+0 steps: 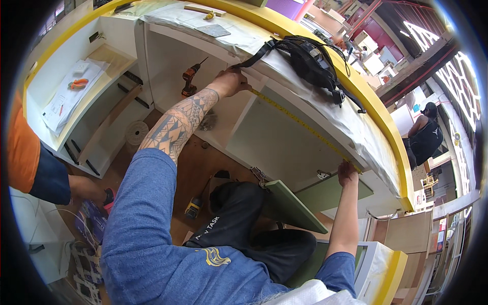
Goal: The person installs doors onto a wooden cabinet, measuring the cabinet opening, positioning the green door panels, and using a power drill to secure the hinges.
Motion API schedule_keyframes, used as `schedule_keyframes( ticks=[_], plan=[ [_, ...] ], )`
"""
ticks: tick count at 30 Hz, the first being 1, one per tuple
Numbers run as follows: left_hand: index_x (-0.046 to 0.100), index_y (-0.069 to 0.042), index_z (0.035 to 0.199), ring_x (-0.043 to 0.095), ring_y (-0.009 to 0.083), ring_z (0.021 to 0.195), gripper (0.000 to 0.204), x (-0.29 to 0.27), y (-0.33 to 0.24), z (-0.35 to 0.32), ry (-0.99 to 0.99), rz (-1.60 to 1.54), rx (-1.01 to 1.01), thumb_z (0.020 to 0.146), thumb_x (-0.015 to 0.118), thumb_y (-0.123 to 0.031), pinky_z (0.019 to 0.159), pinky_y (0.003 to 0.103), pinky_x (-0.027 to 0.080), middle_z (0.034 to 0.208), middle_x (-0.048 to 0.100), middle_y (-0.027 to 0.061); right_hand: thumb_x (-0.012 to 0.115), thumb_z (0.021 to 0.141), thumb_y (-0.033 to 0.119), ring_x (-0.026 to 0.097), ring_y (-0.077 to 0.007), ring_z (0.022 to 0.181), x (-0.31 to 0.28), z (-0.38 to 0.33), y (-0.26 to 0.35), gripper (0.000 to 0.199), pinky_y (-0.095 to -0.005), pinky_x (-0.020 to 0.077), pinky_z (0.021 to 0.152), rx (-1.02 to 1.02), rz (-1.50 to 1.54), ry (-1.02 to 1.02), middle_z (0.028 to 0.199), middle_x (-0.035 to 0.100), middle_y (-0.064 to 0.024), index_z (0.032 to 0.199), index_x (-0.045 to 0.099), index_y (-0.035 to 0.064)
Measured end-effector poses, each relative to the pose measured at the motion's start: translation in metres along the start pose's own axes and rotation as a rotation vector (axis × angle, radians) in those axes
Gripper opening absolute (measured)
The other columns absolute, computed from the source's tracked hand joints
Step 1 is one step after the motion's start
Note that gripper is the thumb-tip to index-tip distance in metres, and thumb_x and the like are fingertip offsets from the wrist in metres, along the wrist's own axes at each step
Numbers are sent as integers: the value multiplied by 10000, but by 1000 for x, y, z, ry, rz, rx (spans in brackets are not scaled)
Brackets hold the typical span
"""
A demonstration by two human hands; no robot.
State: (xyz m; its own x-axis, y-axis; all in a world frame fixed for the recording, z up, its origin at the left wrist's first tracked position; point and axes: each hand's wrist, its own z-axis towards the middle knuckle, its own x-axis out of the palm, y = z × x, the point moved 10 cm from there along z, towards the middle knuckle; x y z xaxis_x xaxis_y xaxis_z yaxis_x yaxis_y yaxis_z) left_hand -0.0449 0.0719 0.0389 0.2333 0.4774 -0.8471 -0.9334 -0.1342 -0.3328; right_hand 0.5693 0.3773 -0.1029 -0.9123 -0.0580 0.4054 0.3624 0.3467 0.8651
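Tape (305, 122) runs straight between the two hands, stretched across the front of the cabinet (274, 137) just below the edge of the counter (378, 152). From my station I see the left hand (233, 81) grasping one end, its fingers curled in and the strip emerging beside them. The right hand (348, 173) grips the other end near the cabinet's right side, fingers bent with little gap that I can see. I cannot make out the tape's case, nor which fingertips press on the strip; its markings are too small for me to read. A strap of the black bag (315, 63) reaches down beside the left hand, and I can't tell whether they touch. The left forearm (185, 114) hides part of the cabinet's inside; the drill (189, 81) shows just beyond it. The dark rim of my view cuts off a co-worker (25, 152) in orange.
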Motion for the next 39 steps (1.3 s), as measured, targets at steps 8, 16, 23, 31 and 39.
schedule_keyframes(
  ticks=[8,16,23,31,39],
  plan=[
    [832,-148,1060,636,370,1166,364,-1,-2,-3,5,-8,-18,975,710,-480,983,512,538,1125,705,179,738,1001,322,614,-120,1029,-4,4,0,177,-317,466,940,3,-47,-14,1094,694,62,1154,688,248],
    [828,-139,1036,628,369,1173,356,-7,-9,-4,-2,-11,17,963,732,-474,988,514,533,1157,701,182,724,1004,347,614,-105,1054,-4,7,0,187,-317,449,958,0,-75,18,1145,706,78,1167,688,262],
    [832,-156,1037,625,359,1195,339,-6,-7,0,19,-18,-13,970,723,-469,1002,511,531,1138,714,167,747,998,333,617,-87,1012,0,6,4,203,-281,474,899,-8,-68,47,1118,711,83,1175,684,258],
    [837,-183,1052,617,348,1223,321,-5,-7,2,20,13,-5,978,711,-469,1017,504,528,1190,708,154,763,990,319,629,-108,893,4,6,8,173,-278,525,817,-6,-61,87,1029,717,64,1126,686,245],
    [831,-159,1051,620,356,1202,341,-8,-8,-5,15,-3,-2,976,712,-470,1015,503,523,1157,698,165,765,989,316,642,-114,871,1,5,2,179,-283,531,804,-4,-60,-18,986,720,52,1125,697,222]
  ],
)
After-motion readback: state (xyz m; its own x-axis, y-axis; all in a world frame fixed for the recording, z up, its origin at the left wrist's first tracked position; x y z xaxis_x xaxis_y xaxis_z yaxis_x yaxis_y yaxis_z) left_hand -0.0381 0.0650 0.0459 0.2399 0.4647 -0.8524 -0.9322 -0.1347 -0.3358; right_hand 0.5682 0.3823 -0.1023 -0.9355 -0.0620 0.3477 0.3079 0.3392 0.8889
